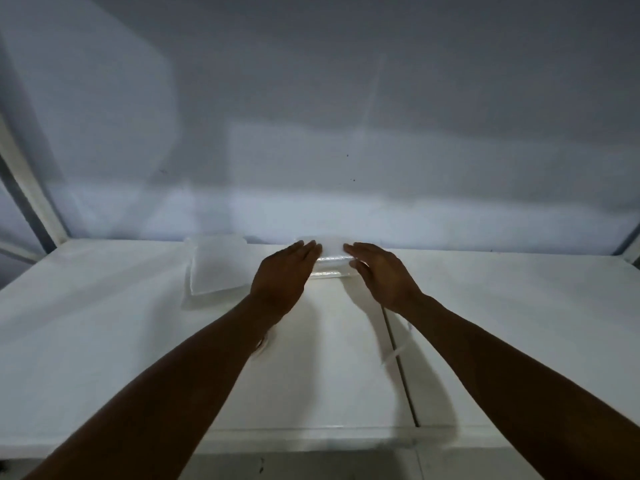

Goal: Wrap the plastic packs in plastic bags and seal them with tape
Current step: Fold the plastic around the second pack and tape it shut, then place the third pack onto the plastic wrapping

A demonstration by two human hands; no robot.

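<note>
A white plastic pack (333, 258) lies at the far edge of the white table (104, 323), close to the wall. My left hand (282, 277) rests flat on its left end with straight fingers. My right hand (379, 271) lies on its right end, fingers straight, thumb tucked against the pack's near side. Only the pack's middle shows between the hands. A stack of clear plastic bags (216, 266) lies left of the pack, apart from my left hand. A thin white strip (394, 355), perhaps tape, trails beneath my right forearm.
The pale wall (311, 133) rises right behind the table. A seam (401, 368) runs front to back through the tabletop under my right arm. A white frame post (31, 188) stands at the far left. A small round object (261, 344) peeks out under my left forearm.
</note>
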